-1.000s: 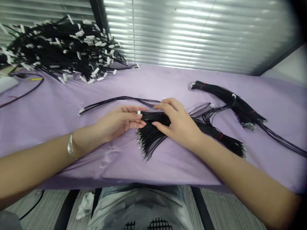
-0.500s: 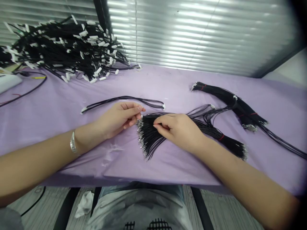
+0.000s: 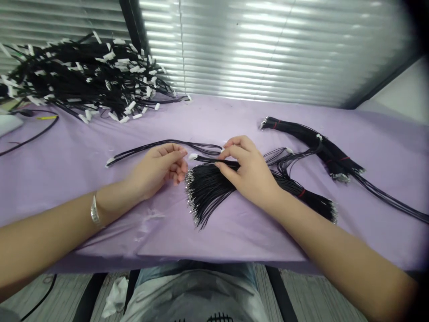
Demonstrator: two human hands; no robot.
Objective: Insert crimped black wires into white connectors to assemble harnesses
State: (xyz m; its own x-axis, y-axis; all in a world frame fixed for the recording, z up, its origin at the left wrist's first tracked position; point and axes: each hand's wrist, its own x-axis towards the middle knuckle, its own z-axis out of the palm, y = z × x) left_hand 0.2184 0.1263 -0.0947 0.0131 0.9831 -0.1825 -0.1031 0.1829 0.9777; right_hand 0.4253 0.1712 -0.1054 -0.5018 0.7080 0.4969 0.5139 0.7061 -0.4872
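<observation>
While the right hand (image 3: pixel 246 167) pinches some thin black wires (image 3: pixel 208 159) between its thumb and fingers, the left hand (image 3: pixel 159 170) is just to the left, with its fingers curled and its thumb close to the first finger. I cannot tell if it has anything in it. A white plug (image 3: pixel 193 157) sits on the left end of the pinched wires, between the two hands. On their near side, a big fan of wires (image 3: pixel 212 188) with shiny tips lies on the purple cloth (image 3: pixel 187 243). A big wire pile (image 3: pixel 90 80) is at the far left.
</observation>
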